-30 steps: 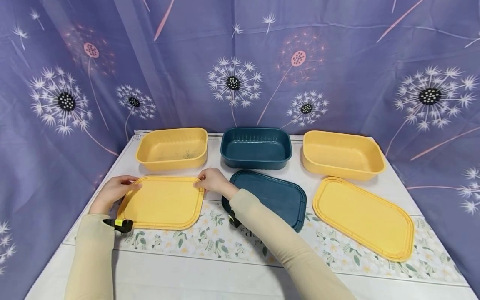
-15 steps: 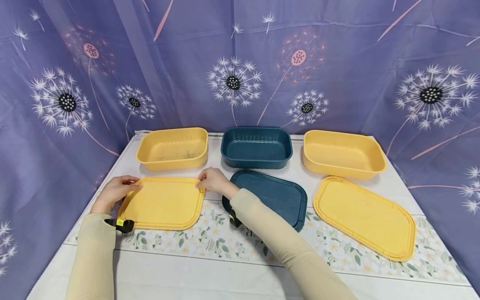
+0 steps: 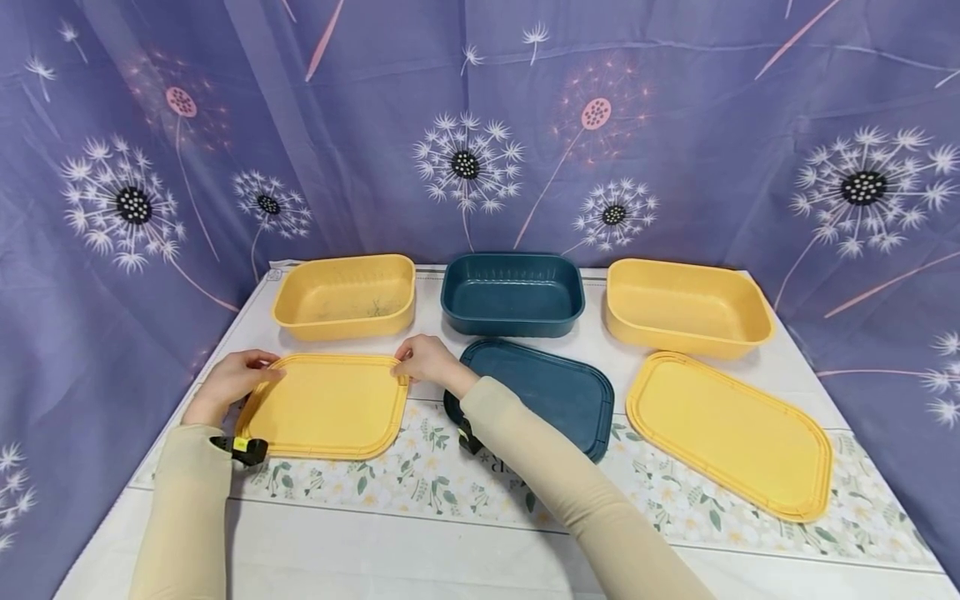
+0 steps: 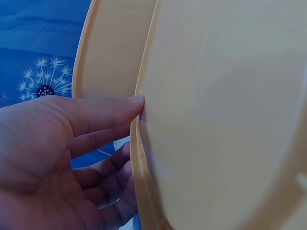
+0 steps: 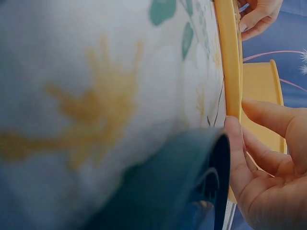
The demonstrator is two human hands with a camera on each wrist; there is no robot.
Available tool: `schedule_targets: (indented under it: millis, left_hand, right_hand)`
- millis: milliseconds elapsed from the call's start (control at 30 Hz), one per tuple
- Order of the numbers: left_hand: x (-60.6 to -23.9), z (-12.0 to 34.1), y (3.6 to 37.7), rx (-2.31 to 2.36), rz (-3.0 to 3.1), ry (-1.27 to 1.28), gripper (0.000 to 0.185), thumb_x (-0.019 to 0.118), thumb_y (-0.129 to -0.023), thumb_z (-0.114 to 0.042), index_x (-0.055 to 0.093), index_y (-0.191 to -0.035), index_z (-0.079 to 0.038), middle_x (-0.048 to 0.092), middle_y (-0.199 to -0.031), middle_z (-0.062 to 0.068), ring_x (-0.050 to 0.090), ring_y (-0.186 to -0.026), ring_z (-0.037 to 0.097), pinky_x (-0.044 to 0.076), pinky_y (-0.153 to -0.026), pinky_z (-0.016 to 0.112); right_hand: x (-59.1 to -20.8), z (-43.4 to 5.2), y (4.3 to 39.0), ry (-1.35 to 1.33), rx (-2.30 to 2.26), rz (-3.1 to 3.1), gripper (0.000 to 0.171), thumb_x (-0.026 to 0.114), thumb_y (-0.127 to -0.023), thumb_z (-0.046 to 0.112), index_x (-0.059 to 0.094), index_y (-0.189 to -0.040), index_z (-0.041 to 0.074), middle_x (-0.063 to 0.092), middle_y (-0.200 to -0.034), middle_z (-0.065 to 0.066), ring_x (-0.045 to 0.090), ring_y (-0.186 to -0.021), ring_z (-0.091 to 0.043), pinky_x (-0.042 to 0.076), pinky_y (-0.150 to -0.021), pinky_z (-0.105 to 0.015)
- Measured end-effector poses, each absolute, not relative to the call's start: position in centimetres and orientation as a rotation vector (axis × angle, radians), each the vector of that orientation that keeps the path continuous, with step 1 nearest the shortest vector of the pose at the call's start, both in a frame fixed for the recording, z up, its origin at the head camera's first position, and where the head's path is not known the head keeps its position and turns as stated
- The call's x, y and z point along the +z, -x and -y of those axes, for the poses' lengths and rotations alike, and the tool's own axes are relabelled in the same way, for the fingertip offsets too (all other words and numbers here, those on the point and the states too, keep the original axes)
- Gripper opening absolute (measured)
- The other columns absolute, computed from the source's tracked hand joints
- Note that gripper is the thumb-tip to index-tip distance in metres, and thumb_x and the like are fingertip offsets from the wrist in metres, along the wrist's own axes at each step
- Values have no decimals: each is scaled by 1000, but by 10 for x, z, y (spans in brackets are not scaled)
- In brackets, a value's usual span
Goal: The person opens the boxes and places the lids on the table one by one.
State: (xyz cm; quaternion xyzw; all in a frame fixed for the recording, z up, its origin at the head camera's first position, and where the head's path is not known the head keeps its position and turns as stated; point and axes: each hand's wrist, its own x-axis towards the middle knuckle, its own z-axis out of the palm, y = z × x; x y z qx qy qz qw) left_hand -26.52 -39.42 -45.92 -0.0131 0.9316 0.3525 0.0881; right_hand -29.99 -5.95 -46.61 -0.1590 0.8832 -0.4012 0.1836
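Observation:
A yellow rectangular lid (image 3: 330, 406) with rounded corners lies at the left of the table, before a yellow box. My left hand (image 3: 234, 383) holds its left edge. In the left wrist view the thumb of that hand (image 4: 62, 143) presses on the rim, with the other fingers along the outer side. At the far right corner my right hand (image 3: 429, 364) pinches the same lid. The right wrist view shows thumb and fingers of the right hand (image 5: 273, 163) on either side of the yellow rim (image 5: 231, 62).
Along the back stand a yellow box (image 3: 345, 329), a dark blue box (image 3: 513, 327) and another yellow box (image 3: 686, 340). A dark blue lid (image 3: 540, 392) lies under my right forearm. Another yellow lid (image 3: 731, 437) lies slanted at the right. A patterned purple curtain (image 3: 360, 150) hangs behind.
Over the last second the yellow lid and both hands have stayed almost in place, with only a slight shift at the lid's far edge.

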Motion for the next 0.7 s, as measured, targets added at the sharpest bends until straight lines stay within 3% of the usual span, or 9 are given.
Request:
schedule_targets:
  millis: [167, 500, 700]
  left_hand:
    - [-453, 398, 262, 982, -2816, -3, 56, 66, -98, -29, 53, -132, 15, 59, -117, 30, 57, -94, 32, 49, -73, 32]
    - [-419, 376, 265, 862, -2900, -114, 54, 53, -105, -38, 54, -136, 6, 55, -127, 33, 56, -109, 46, 51, -80, 50]
    - [-399, 348, 262, 840, -3021, -317, 45, 52, -106, -35, 63, -130, 2, 66, -119, 23, 63, -97, 36, 51, -75, 41]
  right_hand:
    - [-462, 60, 298, 466, -1135, -2461, 32, 74, -93, 22, 69, -121, 6, 68, -110, -4, 66, -76, -14, 55, -69, -23]
    - [-441, 42, 290, 696, -1025, -2543, 31, 70, -97, 29, 69, -123, 11, 66, -97, 0, 60, -81, -13, 49, -70, -25]
    - [-421, -3, 270, 881, -983, -2573, 30, 68, -98, 29, 71, -122, 10, 70, -103, -2, 63, -80, -11, 52, -69, -25]
